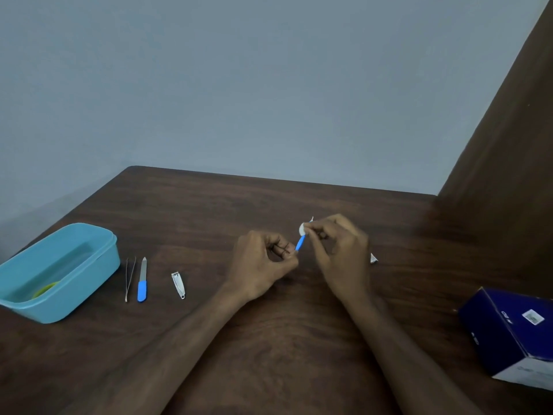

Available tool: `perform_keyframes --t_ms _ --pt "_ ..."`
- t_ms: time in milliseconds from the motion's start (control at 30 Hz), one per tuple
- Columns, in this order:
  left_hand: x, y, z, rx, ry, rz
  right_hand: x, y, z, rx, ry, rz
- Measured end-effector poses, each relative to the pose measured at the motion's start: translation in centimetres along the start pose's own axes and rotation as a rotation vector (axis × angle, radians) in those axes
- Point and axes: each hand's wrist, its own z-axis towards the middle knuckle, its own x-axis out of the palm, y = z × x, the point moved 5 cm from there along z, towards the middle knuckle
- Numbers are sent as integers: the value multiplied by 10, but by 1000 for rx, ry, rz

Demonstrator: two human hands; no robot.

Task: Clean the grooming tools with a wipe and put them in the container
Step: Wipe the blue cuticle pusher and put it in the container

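We see left grip (263,262) pinching blue tool (300,244), right grip (338,244) pinching white wipe (302,229) on its far end; container (98,265) far left.

A blue-handled tool (300,243) is held aloft against a white wipe (302,229); tweezers (130,278), file (142,280), clipper (178,285) lie beside the teal container (89,265).

Dark blue box (508,333) on brown wooden table (269,339).

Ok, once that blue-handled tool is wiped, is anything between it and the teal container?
Only flat things: the nail clipper, nail file and tweezers lie on the table between the hands' blue-handled tool and the teal container. Carried above them, nothing visible blocks it.
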Motion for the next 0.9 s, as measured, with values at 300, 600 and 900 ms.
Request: perform_keyframes --t_ms 300,600,900 --pt "-2 1 1 17 -83 -35 3 -9 -7 389 -126 322" --pt "-5 -1 -2 89 -173 137 32 -17 -19 665 59 510" --pt "-7 -6 -6 131 -224 311 38 -11 -17 695 61 591"
